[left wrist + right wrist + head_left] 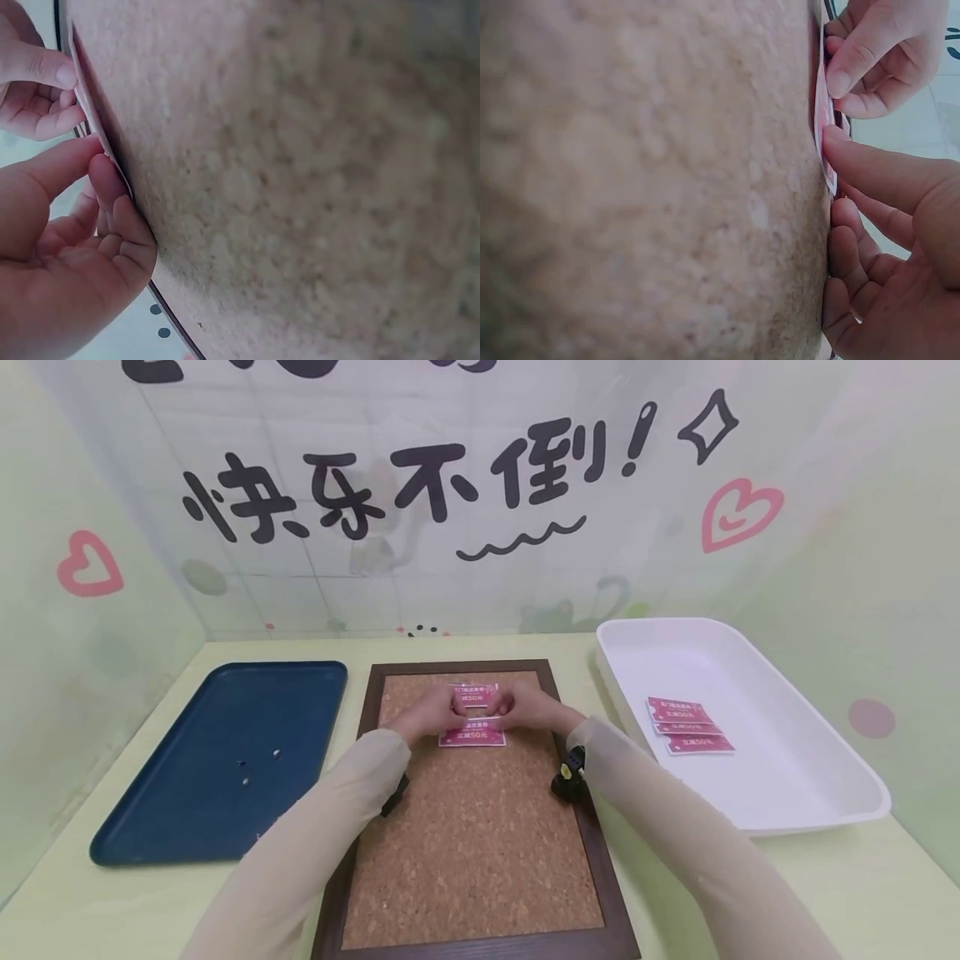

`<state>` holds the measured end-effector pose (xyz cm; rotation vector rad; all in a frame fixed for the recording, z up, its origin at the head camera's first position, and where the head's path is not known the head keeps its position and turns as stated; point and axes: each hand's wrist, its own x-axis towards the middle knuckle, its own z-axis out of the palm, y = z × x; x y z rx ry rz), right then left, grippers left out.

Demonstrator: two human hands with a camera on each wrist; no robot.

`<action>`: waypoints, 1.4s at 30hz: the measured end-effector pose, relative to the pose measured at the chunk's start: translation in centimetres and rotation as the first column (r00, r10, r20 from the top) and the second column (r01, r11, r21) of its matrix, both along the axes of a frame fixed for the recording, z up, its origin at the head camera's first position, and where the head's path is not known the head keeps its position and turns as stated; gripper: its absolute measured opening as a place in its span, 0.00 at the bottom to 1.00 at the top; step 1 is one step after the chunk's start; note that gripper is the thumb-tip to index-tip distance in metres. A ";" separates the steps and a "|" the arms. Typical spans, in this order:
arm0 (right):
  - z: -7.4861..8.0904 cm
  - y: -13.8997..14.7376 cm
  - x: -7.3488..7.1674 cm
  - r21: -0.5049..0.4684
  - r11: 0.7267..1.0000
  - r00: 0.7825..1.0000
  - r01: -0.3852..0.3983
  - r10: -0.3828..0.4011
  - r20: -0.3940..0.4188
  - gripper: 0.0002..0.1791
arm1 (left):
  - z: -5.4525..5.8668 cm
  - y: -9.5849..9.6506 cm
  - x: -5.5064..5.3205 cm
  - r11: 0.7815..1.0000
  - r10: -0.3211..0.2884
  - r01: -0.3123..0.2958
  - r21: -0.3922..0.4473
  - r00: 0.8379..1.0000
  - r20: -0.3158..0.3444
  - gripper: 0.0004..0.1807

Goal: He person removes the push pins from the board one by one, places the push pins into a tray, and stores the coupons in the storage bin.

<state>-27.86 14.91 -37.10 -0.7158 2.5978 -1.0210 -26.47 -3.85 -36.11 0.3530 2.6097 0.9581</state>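
A pink-and-white paper coupon [472, 737] lies near the top of a cork board [472, 835], close against its surface. At the coupon's left side, my left hand [432, 708] pinches the upper edge. The right side is pinched by my right hand [527, 707]. In the right wrist view, the thumb lies on the coupon's [823, 124] face and the other fingers are curled near the cork. The left wrist view shows the coupon [94, 112] nearly edge-on, by both hands. Just above, a second pink coupon [480, 691] lies on the board, partly covered by my fingers.
To the right, a white tray [795, 777] holds three overlapping pink coupons [693, 727]. A dark blue tray [187, 760] at left has several tiny pieces on it, too small to identify. The board has a raised dark wooden frame [487, 948]. A printed sheet [420, 577] hangs behind.
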 end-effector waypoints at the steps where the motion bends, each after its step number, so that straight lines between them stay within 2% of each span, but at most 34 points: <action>1: 0.0 0.0 0.0 0.001 1.000 1.000 0.001 -0.001 0.001 0.09 | 0.0 0.0 0.0 1.000 0.003 -0.003 -0.006 1.000 -0.002 0.05; 7: 0.1 -0.1 0.1 0.002 1.000 1.000 0.020 -0.020 0.021 0.08 | 0.1 0.3 0.2 1.000 -0.002 0.001 -0.031 1.000 -0.019 0.04; 15: 0.0 -0.2 0.1 -0.001 0.998 0.997 0.060 -0.059 0.051 0.06 | 0.3 0.6 0.3 0.999 0.030 -0.030 -0.022 1.000 0.008 0.03; 19: 0.0 -0.2 0.2 0.012 0.997 0.994 0.078 -0.078 0.071 0.06 | 0.3 0.6 0.3 0.999 0.024 -0.023 -0.023 1.000 0.015 0.05; 32: 0.0 -0.5 0.1 0.020 0.996 0.993 0.082 -0.083 0.088 0.06 | 0.2 0.1 0.2 1.000 0.027 -0.028 0.015 0.999 0.037 0.05; 37: 0.1 -0.5 0.1 0.033 0.996 0.991 0.082 -0.085 0.108 0.07 | 0.0 -0.4 0.0 0.998 0.011 -0.013 0.054 0.999 0.043 0.04; 42: 0.2 -0.4 0.0 0.032 0.997 0.990 0.076 -0.079 0.117 0.07 | 0.1 -0.6 -0.3 0.999 -0.014 0.011 0.047 0.998 0.064 0.04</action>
